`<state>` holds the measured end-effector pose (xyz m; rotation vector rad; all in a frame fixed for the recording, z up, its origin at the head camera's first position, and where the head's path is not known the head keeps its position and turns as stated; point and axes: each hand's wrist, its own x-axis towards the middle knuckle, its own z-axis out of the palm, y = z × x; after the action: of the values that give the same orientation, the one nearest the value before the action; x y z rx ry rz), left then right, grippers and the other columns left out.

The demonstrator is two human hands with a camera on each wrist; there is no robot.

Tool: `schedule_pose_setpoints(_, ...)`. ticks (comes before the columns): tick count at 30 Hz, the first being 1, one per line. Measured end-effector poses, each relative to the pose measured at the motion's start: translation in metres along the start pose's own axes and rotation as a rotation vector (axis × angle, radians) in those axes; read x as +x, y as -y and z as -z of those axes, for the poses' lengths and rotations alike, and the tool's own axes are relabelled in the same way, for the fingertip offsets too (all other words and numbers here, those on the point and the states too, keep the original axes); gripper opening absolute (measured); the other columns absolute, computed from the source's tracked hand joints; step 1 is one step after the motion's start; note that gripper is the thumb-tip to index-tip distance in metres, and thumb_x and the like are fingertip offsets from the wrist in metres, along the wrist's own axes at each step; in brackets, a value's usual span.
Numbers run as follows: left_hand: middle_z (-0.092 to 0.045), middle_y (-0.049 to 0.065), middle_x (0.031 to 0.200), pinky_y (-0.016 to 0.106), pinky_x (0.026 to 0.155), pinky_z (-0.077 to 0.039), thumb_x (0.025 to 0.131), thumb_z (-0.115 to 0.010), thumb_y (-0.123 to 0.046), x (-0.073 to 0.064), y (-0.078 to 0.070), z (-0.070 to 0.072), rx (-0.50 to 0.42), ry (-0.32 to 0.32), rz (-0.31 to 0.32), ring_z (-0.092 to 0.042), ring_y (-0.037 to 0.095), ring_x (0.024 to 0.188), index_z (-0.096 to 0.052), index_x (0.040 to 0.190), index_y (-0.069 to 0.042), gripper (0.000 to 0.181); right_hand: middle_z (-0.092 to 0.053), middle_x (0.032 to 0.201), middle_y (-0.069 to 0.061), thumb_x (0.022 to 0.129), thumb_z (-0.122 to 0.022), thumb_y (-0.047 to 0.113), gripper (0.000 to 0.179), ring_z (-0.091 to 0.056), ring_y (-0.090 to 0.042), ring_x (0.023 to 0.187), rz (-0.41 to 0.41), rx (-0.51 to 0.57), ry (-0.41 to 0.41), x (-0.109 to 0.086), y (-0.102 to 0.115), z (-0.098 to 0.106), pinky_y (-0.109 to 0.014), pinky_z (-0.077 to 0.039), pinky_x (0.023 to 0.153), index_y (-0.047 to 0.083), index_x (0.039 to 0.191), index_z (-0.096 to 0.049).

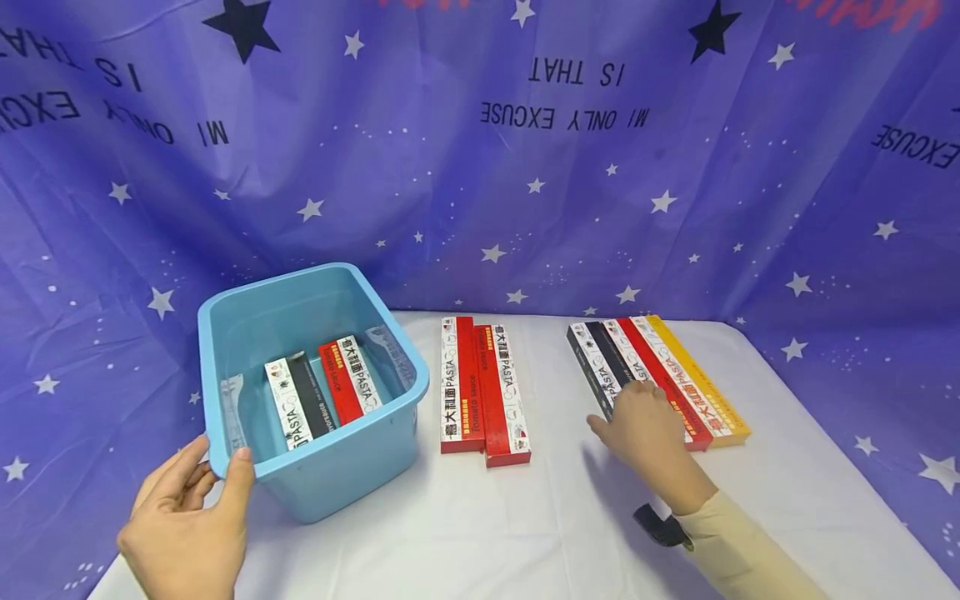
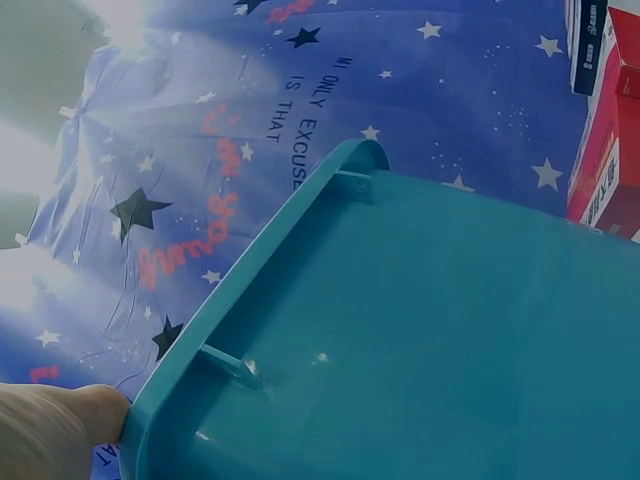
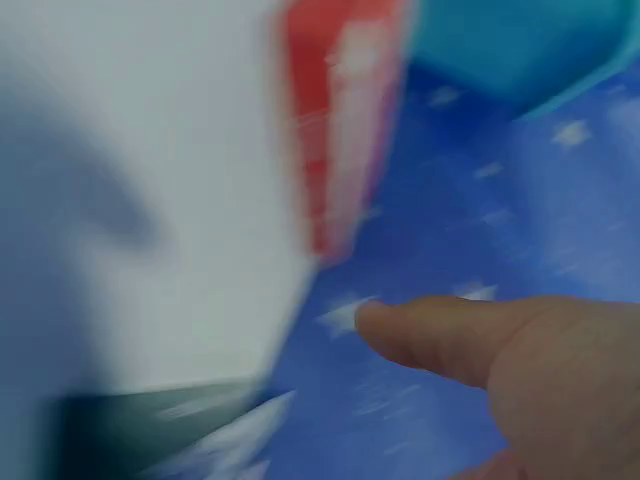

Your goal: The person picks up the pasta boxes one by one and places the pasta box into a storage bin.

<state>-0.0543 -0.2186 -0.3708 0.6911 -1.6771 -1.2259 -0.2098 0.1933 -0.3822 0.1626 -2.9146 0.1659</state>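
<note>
My left hand [image 1: 183,529] grips the near left corner of a light blue plastic bin [image 1: 352,471], thumb over the rim and fingers at the outer side. Inside the bin lie a black-and-white pasta box [image 1: 313,404] and a red-and-white pasta box [image 1: 343,385]. Over the near end of a row of pasta boxes at the right is my right hand [image 1: 645,429], its thumb held out straight. That row has a black box [image 1: 596,362], a red box [image 1: 654,362] and a yellow box [image 1: 693,371] side by side; the hand partly covers them.
Two red pasta boxes [image 1: 468,392] lie side by side between the bin and the row. All stand on a white-covered table [image 1: 420,550]. Behind it hangs a purple curtain [image 1: 450,208] with stars and lettering. A dark strap [image 1: 660,527] is at the right sleeve.
</note>
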Motion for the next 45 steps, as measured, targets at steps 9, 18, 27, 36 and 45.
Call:
schedule_pose_setpoints(9,-0.062,0.000,0.108,0.005,0.077,-0.051,0.078,-0.082,-0.010,0.000,-0.002,0.001,0.041,-0.019,-0.003,-0.063,-0.001,0.085,-0.067,0.119,0.002,0.045,-0.058,0.073,-0.024,0.072,-0.080,0.023,0.037,-0.056,-0.043,0.078,0.076,-0.123,-0.040,-0.031,-0.036,-0.036,-0.055,-0.052,0.062,-0.008,0.073,-0.060)
schedule_pose_setpoints(18,-0.063,-0.002,0.106,0.007,0.079,-0.052,0.077,-0.082,-0.009,-0.001,-0.003,-0.002,0.029,-0.033,-0.020,-0.063,0.003,0.085,-0.070,0.116,0.000,0.042,-0.047,0.094,-0.028,0.070,-0.080,0.021,0.053,-0.049,-0.041,0.079,-0.065,0.159,0.211,-0.068,-0.051,-0.018,-0.049,-0.048,0.054,-0.004,0.102,-0.045)
schedule_pose_setpoints(27,-0.062,0.001,0.109,0.010,0.081,-0.053,0.079,-0.081,-0.010,-0.001,-0.004,-0.002,0.016,-0.009,-0.037,-0.065,0.003,0.087,-0.069,0.119,-0.001,0.043,-0.062,0.087,-0.010,0.073,-0.080,0.040,0.066,-0.052,-0.025,0.070,-0.092,0.222,0.211,-0.075,-0.076,0.045,-0.030,-0.038,0.053,0.005,0.120,-0.050)
schedule_pose_setpoints(36,-0.063,0.002,0.110,0.011,0.083,-0.053,0.078,-0.081,-0.007,0.001,-0.003,-0.002,-0.017,0.004,-0.044,-0.065,0.007,0.088,-0.068,0.119,0.000,0.044,-0.069,0.097,-0.012,0.078,-0.075,0.055,0.064,-0.055,-0.030,0.085,-0.104,0.253,-0.038,-0.050,-0.056,0.115,-0.029,-0.037,0.057,0.014,0.125,-0.063)
schedule_pose_setpoints(45,-0.063,0.005,0.112,0.010,0.081,-0.053,0.078,-0.081,-0.007,-0.001,-0.002,-0.001,-0.017,0.004,-0.039,-0.065,0.006,0.087,-0.069,0.119,-0.002,0.043,-0.070,0.091,-0.006,0.075,-0.077,0.059,0.057,-0.056,-0.024,0.075,0.035,0.329,-0.093,-0.015,0.010,0.169,-0.030,-0.043,0.050,0.026,0.122,-0.067)
